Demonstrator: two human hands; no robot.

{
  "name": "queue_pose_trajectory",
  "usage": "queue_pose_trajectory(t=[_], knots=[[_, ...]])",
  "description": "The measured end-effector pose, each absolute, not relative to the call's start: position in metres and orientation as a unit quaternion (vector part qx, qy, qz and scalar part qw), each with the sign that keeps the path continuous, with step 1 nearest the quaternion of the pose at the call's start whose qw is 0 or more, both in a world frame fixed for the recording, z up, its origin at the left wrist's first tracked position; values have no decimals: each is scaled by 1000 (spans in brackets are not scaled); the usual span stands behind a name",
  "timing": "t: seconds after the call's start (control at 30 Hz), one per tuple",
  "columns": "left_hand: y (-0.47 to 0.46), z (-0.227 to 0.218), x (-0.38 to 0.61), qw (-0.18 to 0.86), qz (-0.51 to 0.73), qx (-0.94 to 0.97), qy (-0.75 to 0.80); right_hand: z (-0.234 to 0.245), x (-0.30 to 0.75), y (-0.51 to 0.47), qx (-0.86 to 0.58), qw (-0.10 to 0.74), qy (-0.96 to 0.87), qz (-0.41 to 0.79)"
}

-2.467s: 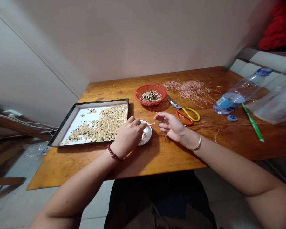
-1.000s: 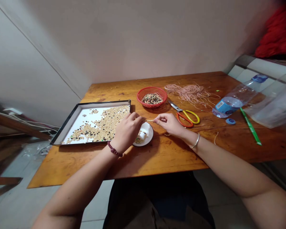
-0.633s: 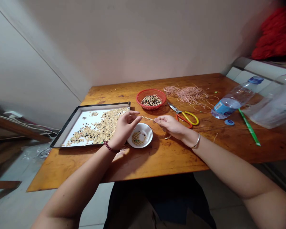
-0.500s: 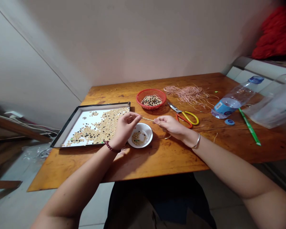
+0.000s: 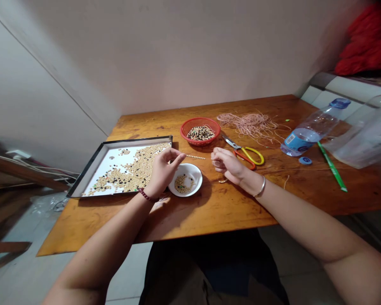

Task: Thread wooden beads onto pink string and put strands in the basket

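While the left hand (image 5: 163,173) pinches a bead strand (image 5: 195,157) | strand level, pointing right | right hand (image 5: 228,165) curled, apart

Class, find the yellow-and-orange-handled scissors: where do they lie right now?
In the head view, the scissors lie on the table just beyond the right hand, right of the red basket, below the pink cord.

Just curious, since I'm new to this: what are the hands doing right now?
Left hand: closed, pinching a short string of beads.
Right hand: partly open, loosely curled, nothing visible in it.
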State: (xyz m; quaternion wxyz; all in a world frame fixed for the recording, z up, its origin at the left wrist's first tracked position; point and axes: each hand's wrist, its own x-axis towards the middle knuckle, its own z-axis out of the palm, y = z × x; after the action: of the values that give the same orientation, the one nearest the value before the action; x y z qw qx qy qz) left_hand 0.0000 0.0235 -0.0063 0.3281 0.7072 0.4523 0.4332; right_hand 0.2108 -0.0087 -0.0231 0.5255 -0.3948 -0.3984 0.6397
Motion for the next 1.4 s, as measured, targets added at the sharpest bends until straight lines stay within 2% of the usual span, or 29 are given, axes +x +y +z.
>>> queue_pose_trajectory(t=[0.13,0.3,0.4,0.73,0.93,1.07,1.13,1.27,1.33,1.4], knots=[[24,-7,0,344,442,705,435,-26,207,-6,-425,517,-433,604],[23,-6,2,365,459,695,415,-30,203,-4,-465,481,-578,467],[22,-7,3,381,461,687,412,-34,204,-4,-478,459,-616,426],[22,-10,4,398,478,668,409,-37,205,-2,-465,469,-640,392],[23,-5,2,382,493,663,413,-35,208,-2,-459,465,-608,451],[24,-4,1,384,492,667,406,-39,211,4,-506,473,-569,443],[23,-3,1,386,495,666,402,-42,214,7,-528,496,-562,400],[21,-1,2,387,497,668,397,-41,216,5,-533,576,-572,238],[18,0,3,387,485,677,396,-36,214,0,-482,589,-594,259],[16,-1,4,386,473,688,392,-31,211,-5,-404,571,-603,384]])
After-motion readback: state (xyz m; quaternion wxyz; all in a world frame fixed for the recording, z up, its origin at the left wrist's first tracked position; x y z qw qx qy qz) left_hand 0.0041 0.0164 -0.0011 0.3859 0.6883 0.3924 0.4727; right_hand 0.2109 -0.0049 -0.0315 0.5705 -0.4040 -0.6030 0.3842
